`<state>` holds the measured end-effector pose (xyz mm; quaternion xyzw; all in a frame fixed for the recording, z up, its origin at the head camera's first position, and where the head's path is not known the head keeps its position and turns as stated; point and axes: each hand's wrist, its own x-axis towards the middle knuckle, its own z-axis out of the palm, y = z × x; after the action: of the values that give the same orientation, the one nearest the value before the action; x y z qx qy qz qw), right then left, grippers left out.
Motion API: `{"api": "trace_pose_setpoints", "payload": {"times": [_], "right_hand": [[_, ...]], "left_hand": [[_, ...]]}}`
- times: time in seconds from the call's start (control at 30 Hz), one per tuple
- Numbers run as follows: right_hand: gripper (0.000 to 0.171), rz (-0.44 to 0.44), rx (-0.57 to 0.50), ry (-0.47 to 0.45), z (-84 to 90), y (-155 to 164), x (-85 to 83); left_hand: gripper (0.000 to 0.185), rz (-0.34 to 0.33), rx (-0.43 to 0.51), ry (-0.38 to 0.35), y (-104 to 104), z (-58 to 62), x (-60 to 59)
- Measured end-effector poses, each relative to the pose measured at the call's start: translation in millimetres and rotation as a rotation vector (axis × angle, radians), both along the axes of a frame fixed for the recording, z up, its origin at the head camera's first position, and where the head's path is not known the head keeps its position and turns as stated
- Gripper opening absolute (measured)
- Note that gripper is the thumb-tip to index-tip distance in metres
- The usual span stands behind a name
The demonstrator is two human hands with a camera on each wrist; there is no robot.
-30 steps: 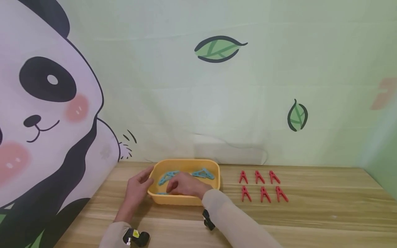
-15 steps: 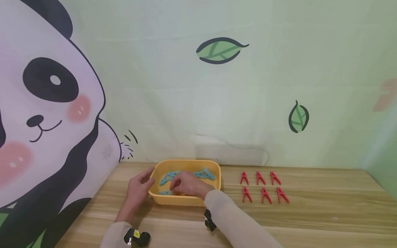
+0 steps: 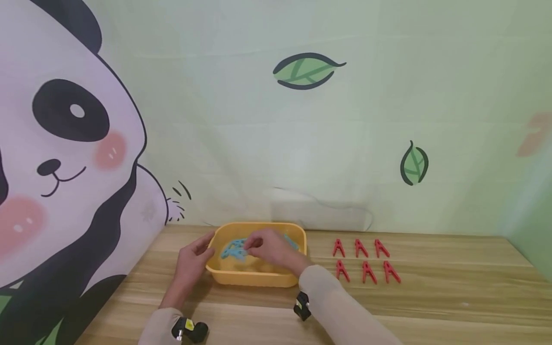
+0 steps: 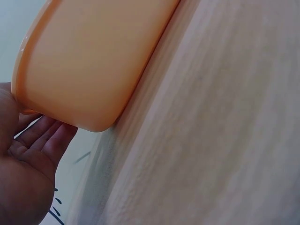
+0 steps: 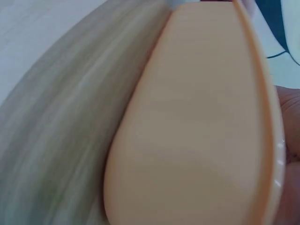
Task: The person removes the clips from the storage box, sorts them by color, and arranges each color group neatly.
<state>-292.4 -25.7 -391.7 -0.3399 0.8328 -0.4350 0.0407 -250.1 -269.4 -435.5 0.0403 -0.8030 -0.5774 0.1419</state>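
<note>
your left grip (image 3: 193,261) holds the tub (image 3: 254,279) by its left rim; right grip (image 3: 273,250) pinches a blurred blue clip (image 3: 239,254) over the tub. other blue clips (image 3: 226,253) in it; six red clips (image 3: 368,271) on table (image 3: 453,292), right of tub.

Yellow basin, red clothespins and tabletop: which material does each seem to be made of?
Yellow basin: probably smooth plastic; its rim catches glossy highlights. Red clothespins: likely plastic, uniformly coloured; too small to judge finish. Tabletop: wood or printed laminate, fairly matte; streaky grain shows.
</note>
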Motion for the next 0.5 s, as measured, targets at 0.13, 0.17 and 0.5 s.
{"api": "trace_pose_setpoints", "payload": {"times": [0.13, 0.17, 0.5], "right_hand": [[0.006, -0.015, -0.044, 0.045, 3.2, 12, 5.2], [0.006, -0.018, -0.051, 0.054, 4.0, 16, 6.6], [0.005, -0.127, -0.082, 0.147, 9.7, 60, 25.5]], "left_hand": [[0.047, -0.008, 0.0, -0.011, 0, -0.9, -0.4], [0.047, -0.009, -0.002, -0.014, 0, -1.0, -0.5], [0.047, -0.004, -0.017, -0.002, 0, -0.1, 0.3]]}}
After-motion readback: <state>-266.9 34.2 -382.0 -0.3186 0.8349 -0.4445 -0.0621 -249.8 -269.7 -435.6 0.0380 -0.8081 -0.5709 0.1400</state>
